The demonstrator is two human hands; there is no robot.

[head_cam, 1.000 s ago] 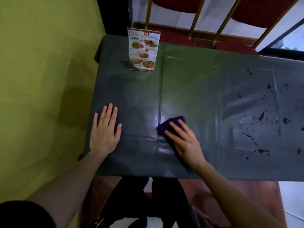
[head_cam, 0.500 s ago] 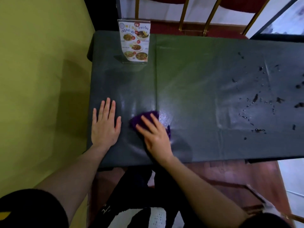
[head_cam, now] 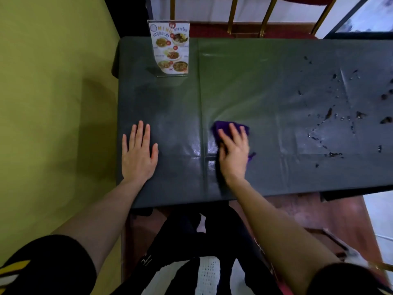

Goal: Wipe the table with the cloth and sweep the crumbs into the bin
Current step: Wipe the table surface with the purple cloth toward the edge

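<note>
A dark green table (head_cam: 265, 86) fills the middle of the view. My right hand (head_cam: 234, 152) presses flat on a purple cloth (head_cam: 221, 127) near the table's front middle; most of the cloth is hidden under the palm. My left hand (head_cam: 138, 154) lies flat and open on the table's front left part, holding nothing. Dark crumbs (head_cam: 328, 113) and wet specks are scattered over the right part of the table, well right of the cloth. No bin is in view.
A menu stand (head_cam: 171, 48) with food pictures stands at the back left of the table. A yellow-green wall (head_cam: 53, 103) runs along the left edge. Red chairs with gold legs (head_cam: 231, 18) stand behind the table. My legs are below the front edge.
My right hand slid the cloth left toward my left hand, then back right to the table's centre fold. My left hand stayed flat in place.
</note>
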